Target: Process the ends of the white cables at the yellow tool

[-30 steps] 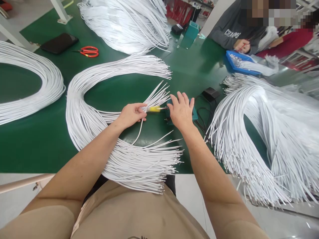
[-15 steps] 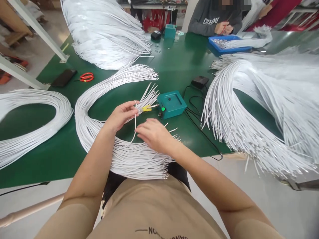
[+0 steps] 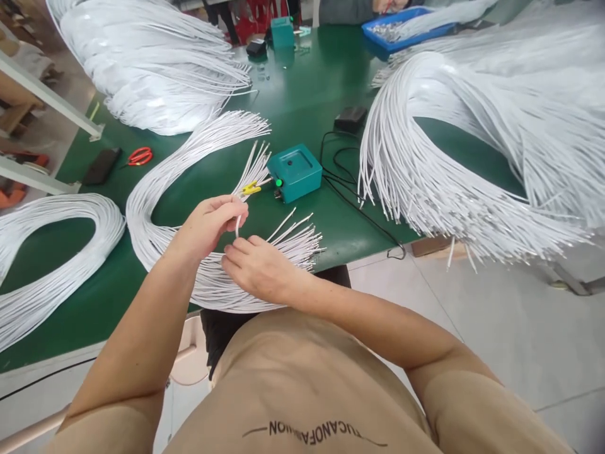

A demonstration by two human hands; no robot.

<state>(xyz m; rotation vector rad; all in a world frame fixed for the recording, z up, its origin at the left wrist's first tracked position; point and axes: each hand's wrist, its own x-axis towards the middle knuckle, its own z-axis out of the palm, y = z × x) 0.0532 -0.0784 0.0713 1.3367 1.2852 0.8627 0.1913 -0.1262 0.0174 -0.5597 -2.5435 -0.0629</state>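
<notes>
Over a green table [image 3: 293,107], a person's left hand [image 3: 215,222] holds a single white wire [image 3: 237,226] in a pinching grip of thumb and fingers, while the right hand [image 3: 259,268] curls just below it, though whether that grip closes on the wire cannot be told. The wire spans the gap between the hands, near a yellow clip [image 3: 252,188] beside a teal box [image 3: 297,174], with a curved bundle of white wires [image 3: 144,198] beneath and red-handled scissors [image 3: 140,156] farther left.

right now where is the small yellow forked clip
In the head view, left of centre, the small yellow clip is just beyond the left hand, immediately left of the teal rectangular box.
</notes>
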